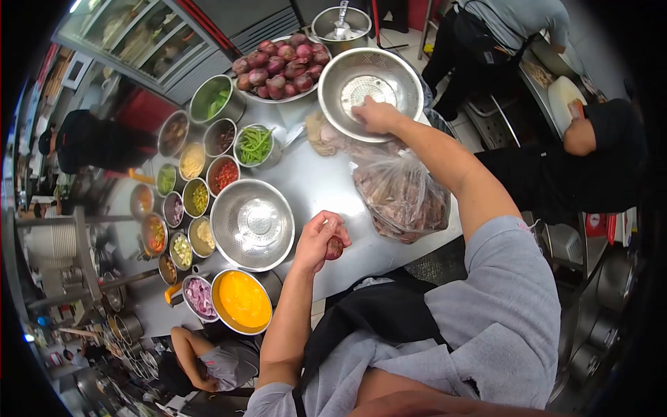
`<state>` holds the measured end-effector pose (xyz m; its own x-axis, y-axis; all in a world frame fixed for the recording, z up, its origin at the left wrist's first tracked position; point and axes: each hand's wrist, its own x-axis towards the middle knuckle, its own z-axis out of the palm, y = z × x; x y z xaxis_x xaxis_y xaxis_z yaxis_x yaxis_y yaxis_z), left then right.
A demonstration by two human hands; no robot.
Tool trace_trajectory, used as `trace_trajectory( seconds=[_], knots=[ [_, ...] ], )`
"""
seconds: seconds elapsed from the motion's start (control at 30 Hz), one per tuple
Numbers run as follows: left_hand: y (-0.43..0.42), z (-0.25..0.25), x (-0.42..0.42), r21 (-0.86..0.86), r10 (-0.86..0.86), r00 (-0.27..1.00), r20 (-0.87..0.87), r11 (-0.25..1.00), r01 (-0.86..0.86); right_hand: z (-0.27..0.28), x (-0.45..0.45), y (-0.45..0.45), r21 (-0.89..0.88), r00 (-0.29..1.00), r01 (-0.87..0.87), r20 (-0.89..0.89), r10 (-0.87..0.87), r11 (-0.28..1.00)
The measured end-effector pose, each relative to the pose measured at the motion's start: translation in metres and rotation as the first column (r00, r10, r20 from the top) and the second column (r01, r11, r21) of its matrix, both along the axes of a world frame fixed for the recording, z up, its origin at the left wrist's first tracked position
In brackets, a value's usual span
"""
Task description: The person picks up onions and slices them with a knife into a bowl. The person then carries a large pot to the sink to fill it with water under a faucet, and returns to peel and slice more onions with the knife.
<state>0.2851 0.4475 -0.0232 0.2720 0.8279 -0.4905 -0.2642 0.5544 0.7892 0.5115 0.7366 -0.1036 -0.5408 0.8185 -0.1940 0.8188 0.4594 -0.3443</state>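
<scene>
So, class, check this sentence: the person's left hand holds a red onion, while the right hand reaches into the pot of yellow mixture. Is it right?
Not quite: the right hand reaches into the metal colander beside the heap of onions, as the head view shows. The left hand does hold a red onion.

The near colander (240, 236) stands on the table (326, 181). Behind it sits a pot of green beans (272, 161); farther back, a basin of onions (264, 100). Behind it to the right is the second colander (340, 76), with the right hand (379, 115) inside. Just to its right, the left hand (321, 240) holds a single onion (334, 248); farther right lies a filled plastic bag (406, 198). Left of it, pots of chopped ingredients (199, 256) cluster. Before it stands a bowl of liquid (215, 306); before it to the left, a pot of sliced onion (210, 319).
</scene>
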Motion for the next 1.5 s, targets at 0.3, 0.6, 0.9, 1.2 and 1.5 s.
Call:
trace_trajectory(
  seconds=[0.3, 0.6, 0.9, 1.2, 1.5],
  knots=[
    [0.043, 0.011, -0.051, 0.195, 0.100, 0.995, 0.011, 0.976, -0.101, 0.090, 0.051, -0.022, -0.554, -0.036, -0.095, -0.829, -0.559, 0.827],
    [0.251, 0.036, -0.139, 0.443, 0.381, 0.806, -0.453, 0.881, -0.167, 0.086, 0.083, -0.182, -0.616, -0.292, -0.339, -0.649, -0.702, 0.711],
    [0.407, -0.001, -0.170, 0.365, 0.310, 0.601, -0.737, 0.930, -0.031, 0.111, 0.136, -0.214, -0.588, -0.290, -0.258, -0.709, -0.642, 0.766],
    [0.445, -0.018, -0.165, 0.165, 0.021, 0.506, -0.863, 0.957, 0.241, 0.098, 0.134, -0.212, -0.668, -0.248, -0.186, -0.678, -0.692, 0.721],
    [0.430, -0.030, -0.174, 0.345, 0.211, 0.466, -0.859, 0.912, 0.223, 0.109, 0.107, -0.165, -0.657, 0.014, -0.034, -0.754, -0.657, 0.753]
  ],
)
